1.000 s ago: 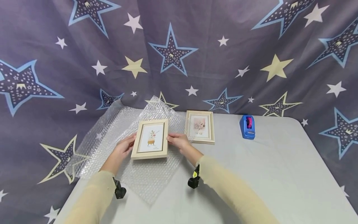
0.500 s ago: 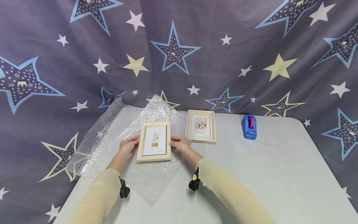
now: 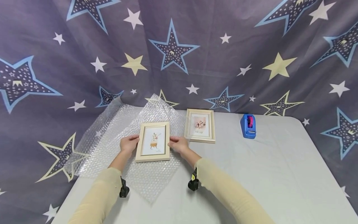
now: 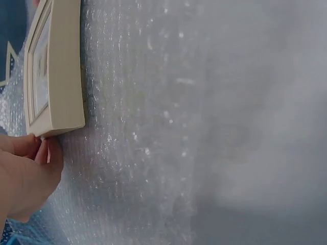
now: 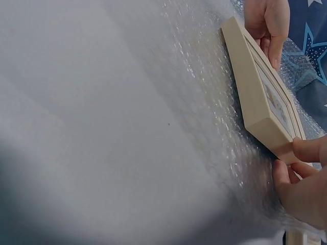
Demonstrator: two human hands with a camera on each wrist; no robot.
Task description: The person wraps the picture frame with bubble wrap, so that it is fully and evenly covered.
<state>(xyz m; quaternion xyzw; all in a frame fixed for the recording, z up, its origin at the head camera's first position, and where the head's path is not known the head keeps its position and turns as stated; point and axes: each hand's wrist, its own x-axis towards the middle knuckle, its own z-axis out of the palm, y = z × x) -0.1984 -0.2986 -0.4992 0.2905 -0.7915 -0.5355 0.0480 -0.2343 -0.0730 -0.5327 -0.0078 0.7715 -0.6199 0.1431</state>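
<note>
A cream picture frame [image 3: 153, 158] with a plant print lies over the bubble wrap [image 3: 148, 189], face up. My left hand [image 3: 129, 144] pinches its left edge, and the left wrist view shows thumb and fingertips at the frame's side [image 4: 66, 76]. On the opposite edge my right hand [image 3: 179, 144] holds on, thumb on top and fingers below, as the right wrist view shows the hand [image 5: 306, 189]. The wrap spreads out beneath the frame, with a corner pointing toward me. Whether the frame's underside fully touches the wrap is hard to tell.
A second cream picture frame [image 3: 212, 127] with a pink print lies right of the wrap, its left side under the wrap's edge. Farther right stands a blue tape dispenser [image 3: 248, 126] on the white table [image 3: 268, 168]. A star-patterned curtain [image 3: 201, 74] hangs behind.
Both hands have brought the picture frame slightly right and down onto the wrap, and its tilt has lessened. Over the last half second it has hardly moved.
</note>
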